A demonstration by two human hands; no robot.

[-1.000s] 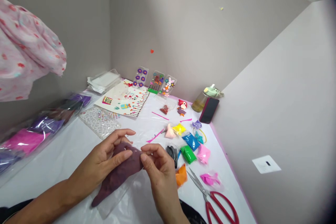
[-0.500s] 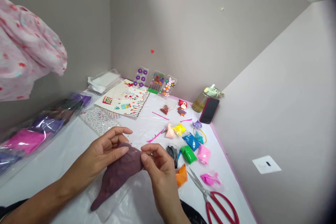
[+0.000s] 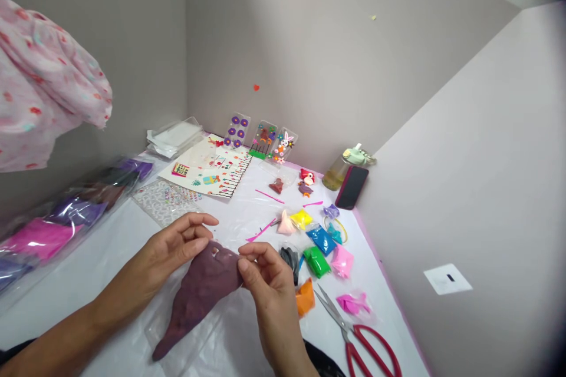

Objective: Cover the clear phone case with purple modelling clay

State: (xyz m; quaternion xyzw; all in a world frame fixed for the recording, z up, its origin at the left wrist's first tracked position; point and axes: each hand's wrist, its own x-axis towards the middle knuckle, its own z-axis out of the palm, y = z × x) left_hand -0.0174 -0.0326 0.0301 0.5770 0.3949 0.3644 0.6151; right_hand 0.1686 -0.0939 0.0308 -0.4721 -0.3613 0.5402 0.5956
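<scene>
A flattened piece of brownish-purple modelling clay [image 3: 201, 291] tapers to a narrow tail at its lower left. Pinched between the thumb and fingers of my right hand [image 3: 267, 280] is its upper right edge. The thumb and forefinger of my left hand [image 3: 183, 241] close on its upper left edge, the other fingers curled above. Close to the top rim, a small pale spot shows in the clay. Under the piece lies a clear plastic sheet [image 3: 170, 312], partly covered by it.
Red-handled scissors [image 3: 347, 330] lie at the right, by packets of coloured clay such as green [image 3: 317, 261] and orange [image 3: 305, 297]. Farther back stand a drink bottle [image 3: 340, 171], a phone [image 3: 352, 187] and decorated cases [image 3: 264, 138]. A bag of clay packs [image 3: 48, 235] lies left.
My left thumb has slid up and left off the clay's face to its edge, uncovering the pale spot. My right hand keeps its pinch.
</scene>
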